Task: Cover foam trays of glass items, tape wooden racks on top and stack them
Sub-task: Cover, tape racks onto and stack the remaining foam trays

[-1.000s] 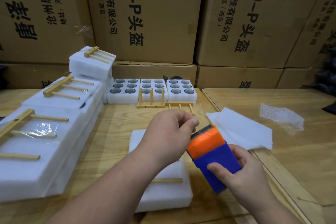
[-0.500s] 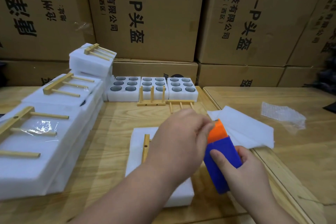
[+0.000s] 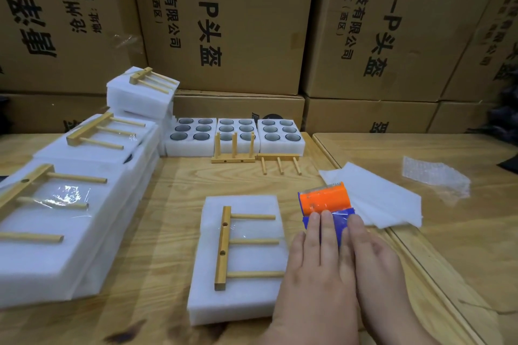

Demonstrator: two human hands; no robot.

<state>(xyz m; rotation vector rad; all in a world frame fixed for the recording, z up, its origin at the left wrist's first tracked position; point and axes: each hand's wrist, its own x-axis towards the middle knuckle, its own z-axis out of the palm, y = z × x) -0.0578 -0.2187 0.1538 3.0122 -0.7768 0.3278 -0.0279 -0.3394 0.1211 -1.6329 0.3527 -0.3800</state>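
Note:
A covered white foam tray lies in front of me on the wooden table, with a wooden rack lying flat on its cover. Just right of the tray is an orange and blue tape dispenser. My right hand grips its blue body from the right, thumb on top. My left hand lies over the tray's right edge, its straight fingers resting on the blue part. At the back stand three open foam trays holding glass items.
Covered trays with taped racks are stacked along the left. Two loose racks lie before the open trays. Foam sheets and bubble wrap lie to the right, across a table seam. Cardboard boxes wall the back.
My left hand left the dispenser's front end and drew back, now flat on its blue body. The dispenser tilted down beside the tray, and the rack came into full view.

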